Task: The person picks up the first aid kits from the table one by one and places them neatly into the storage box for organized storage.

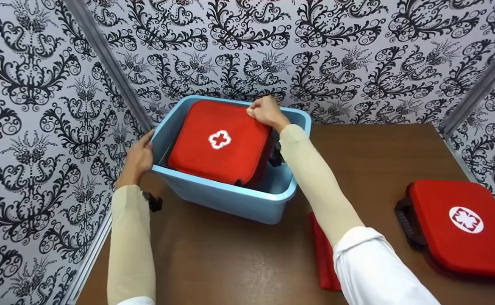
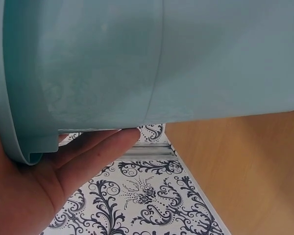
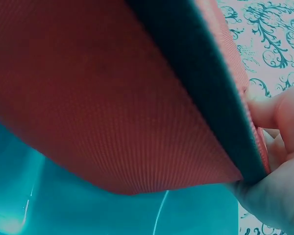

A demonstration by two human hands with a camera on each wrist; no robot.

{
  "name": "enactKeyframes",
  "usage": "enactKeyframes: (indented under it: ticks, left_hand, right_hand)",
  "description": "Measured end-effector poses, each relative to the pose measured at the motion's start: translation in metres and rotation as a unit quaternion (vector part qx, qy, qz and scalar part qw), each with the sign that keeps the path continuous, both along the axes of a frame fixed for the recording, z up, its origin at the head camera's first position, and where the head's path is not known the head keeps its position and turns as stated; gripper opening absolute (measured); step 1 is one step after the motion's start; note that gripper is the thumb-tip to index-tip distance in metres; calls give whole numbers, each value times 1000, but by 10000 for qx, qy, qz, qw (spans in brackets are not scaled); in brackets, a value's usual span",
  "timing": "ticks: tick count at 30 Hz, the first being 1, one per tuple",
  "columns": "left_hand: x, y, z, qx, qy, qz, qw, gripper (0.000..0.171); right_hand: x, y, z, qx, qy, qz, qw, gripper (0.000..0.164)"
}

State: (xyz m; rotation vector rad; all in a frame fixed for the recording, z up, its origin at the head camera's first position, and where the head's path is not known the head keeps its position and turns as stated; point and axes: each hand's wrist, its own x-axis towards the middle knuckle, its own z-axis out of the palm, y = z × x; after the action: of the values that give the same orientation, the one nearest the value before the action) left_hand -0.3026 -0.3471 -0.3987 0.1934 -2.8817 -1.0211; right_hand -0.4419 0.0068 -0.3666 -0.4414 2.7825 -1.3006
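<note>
A light-blue plastic bin (image 1: 213, 194) holds a red first-aid bag (image 1: 196, 148) with a white-edged cross on its top. At the bin's left end my left hand (image 1: 139, 156) grips the rim; the left wrist view shows its fingers (image 2: 100, 154) stretched along the outer wall. My right hand (image 1: 268, 112) pinches the bag at its far right corner. From the right wrist view, the bag's ribbed red side (image 3: 112, 107) and dark edge band (image 3: 210, 93) slant above the bin's blue inside (image 3: 112, 210). The bag's underside is hidden.
To the right, a red first-aid case (image 1: 455, 250) with a black handle (image 1: 409, 222) lies on the brown table (image 1: 379, 156). A flat red item (image 1: 324, 258) lies partly under my right forearm. Patterned wall panels (image 1: 247, 51) stand behind and on both sides.
</note>
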Motion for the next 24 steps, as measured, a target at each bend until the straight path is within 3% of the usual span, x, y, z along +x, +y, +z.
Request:
enactKeyframes:
  ticks: [9, 17, 24]
  left_hand:
    - [-1, 2, 1, -52, -10, -29, 10000, 54]
    - [-1, 0, -1, -110, -104, -41, 9999, 54]
    - [-2, 0, 1, -144, -226, -66, 9996, 54]
  right_hand:
    - [-2, -3, -13, 378, -50, 18, 9993, 29]
    - [-1, -5, -17, 644, -365, 51, 9972, 30]
    - [0, -7, -21, 1007, 87, 222, 9946, 28]
